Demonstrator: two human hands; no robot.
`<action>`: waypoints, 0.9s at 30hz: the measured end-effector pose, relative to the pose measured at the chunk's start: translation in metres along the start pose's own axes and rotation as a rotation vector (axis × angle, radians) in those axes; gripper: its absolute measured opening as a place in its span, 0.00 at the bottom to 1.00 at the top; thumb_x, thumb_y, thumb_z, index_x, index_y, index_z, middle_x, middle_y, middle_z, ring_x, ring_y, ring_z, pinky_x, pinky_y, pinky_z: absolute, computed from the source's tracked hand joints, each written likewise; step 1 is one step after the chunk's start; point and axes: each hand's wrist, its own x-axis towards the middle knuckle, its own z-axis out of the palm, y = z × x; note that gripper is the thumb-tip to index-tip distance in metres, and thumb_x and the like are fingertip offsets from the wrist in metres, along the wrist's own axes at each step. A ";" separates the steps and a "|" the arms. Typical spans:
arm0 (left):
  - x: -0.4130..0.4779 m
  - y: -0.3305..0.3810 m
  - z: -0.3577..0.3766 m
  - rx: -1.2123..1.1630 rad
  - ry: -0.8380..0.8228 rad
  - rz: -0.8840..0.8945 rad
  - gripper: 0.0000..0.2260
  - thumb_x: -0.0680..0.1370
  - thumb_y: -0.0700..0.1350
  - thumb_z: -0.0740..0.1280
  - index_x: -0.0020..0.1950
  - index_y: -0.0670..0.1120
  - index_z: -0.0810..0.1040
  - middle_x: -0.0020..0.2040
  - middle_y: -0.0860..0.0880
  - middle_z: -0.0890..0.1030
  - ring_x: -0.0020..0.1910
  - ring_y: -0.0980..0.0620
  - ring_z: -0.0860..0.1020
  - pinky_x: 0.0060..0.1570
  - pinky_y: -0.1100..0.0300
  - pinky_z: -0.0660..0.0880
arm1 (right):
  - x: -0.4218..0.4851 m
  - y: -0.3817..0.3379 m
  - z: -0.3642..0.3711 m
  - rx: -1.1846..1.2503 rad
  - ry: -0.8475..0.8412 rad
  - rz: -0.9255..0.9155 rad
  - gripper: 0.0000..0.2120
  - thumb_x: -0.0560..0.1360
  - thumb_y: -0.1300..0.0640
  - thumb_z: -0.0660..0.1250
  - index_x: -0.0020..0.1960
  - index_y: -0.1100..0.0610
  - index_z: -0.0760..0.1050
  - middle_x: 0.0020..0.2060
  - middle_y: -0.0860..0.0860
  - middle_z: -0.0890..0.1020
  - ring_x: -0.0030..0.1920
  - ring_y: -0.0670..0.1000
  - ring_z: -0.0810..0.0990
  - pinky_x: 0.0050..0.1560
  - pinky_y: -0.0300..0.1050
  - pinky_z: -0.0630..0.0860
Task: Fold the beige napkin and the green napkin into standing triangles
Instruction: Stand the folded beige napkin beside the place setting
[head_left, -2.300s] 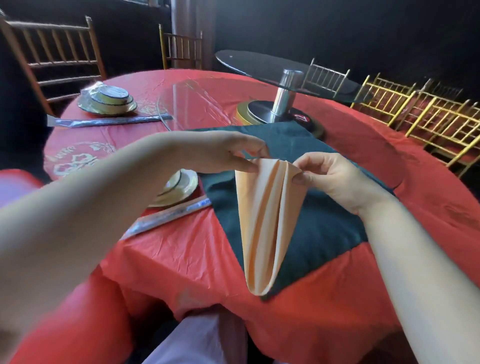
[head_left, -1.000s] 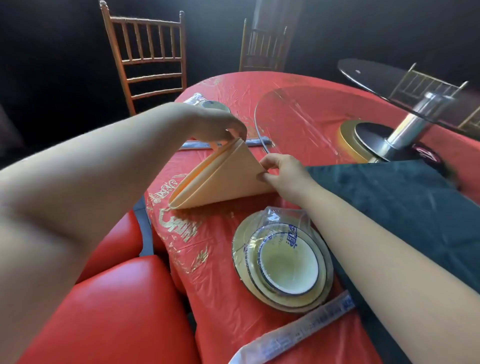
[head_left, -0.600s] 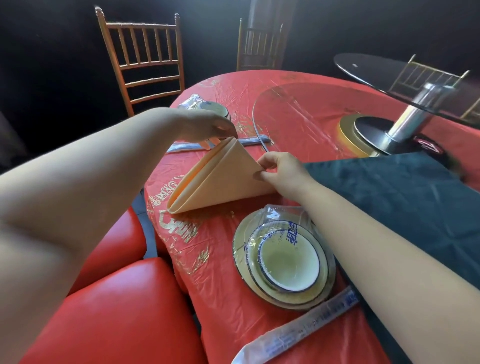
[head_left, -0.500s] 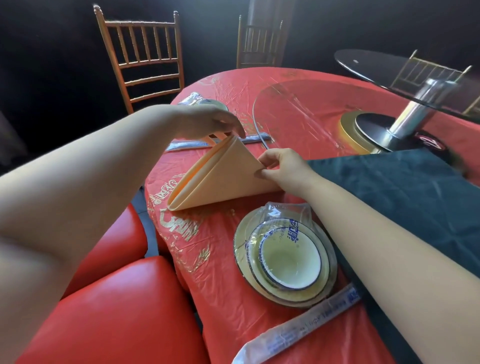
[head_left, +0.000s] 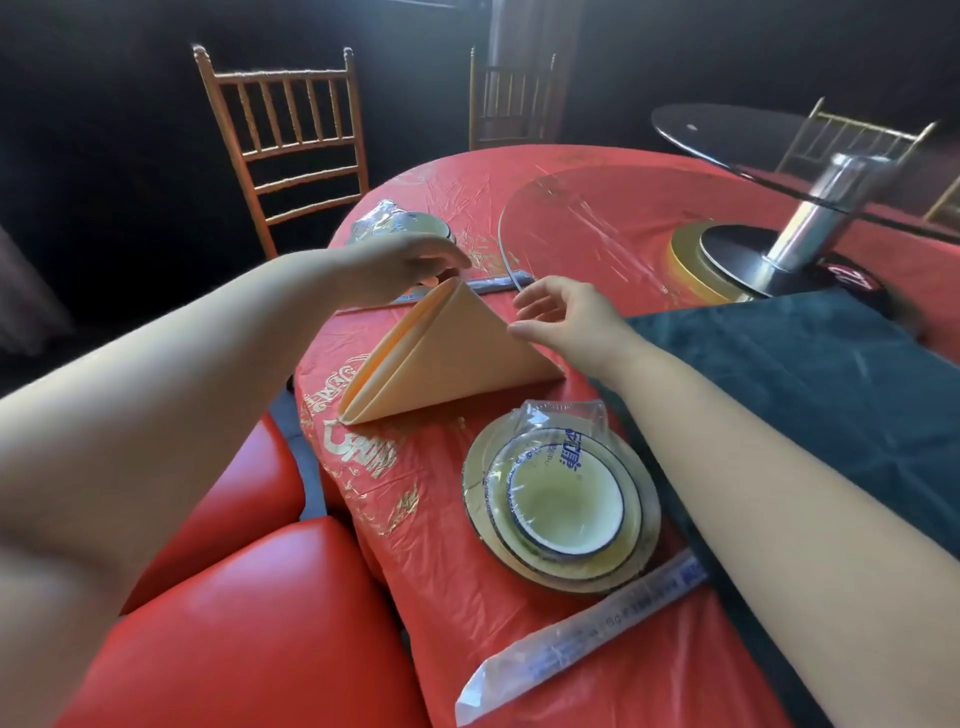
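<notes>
The beige napkin (head_left: 452, 353) stands on the red tablecloth (head_left: 441, 582) as a folded triangle, its peak up and its open layered edge facing my left. My left hand (head_left: 400, 265) hovers over the peak with the fingers loosely spread and gripping nothing; I cannot tell whether the thumb brushes the cloth. My right hand (head_left: 566, 317) is just beside the napkin's right slope, fingers relaxed and apart, with the thumb tip at the edge of the fold.

The green napkin (head_left: 810, 384) lies flat on the table to my right, partly under my right forearm.

Near the front of the beige napkin sits a set of dishes sealed in clear plastic wrap (head_left: 561, 415): a small bowl (head_left: 566, 499) nested in stacked plates (head_left: 649, 519), with nothing in the bowl. A wrapped chopstick packet (head_left: 582, 639) lies beside the set, nearer to me. A second wrapped set (head_left: 395, 221) sits behind my left hand.
</notes>
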 end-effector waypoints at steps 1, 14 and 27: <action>0.001 0.000 0.000 0.011 0.022 0.008 0.15 0.80 0.41 0.56 0.67 0.44 0.69 0.68 0.43 0.70 0.68 0.45 0.67 0.65 0.57 0.62 | -0.009 -0.004 -0.010 0.025 0.020 -0.026 0.12 0.71 0.56 0.72 0.52 0.54 0.76 0.47 0.50 0.81 0.48 0.47 0.78 0.49 0.38 0.74; -0.048 0.145 0.096 0.131 -0.010 0.635 0.26 0.74 0.54 0.60 0.71 0.48 0.65 0.70 0.48 0.67 0.71 0.48 0.59 0.69 0.58 0.53 | -0.222 0.081 -0.165 0.090 0.241 0.166 0.04 0.75 0.60 0.67 0.47 0.53 0.78 0.47 0.51 0.83 0.48 0.42 0.80 0.52 0.29 0.72; -0.112 0.235 0.324 0.409 -0.536 0.613 0.36 0.76 0.66 0.51 0.76 0.51 0.42 0.77 0.54 0.42 0.75 0.54 0.40 0.73 0.48 0.38 | -0.373 0.179 -0.177 -0.334 0.056 0.258 0.19 0.76 0.56 0.66 0.66 0.50 0.71 0.68 0.46 0.68 0.69 0.41 0.63 0.71 0.37 0.55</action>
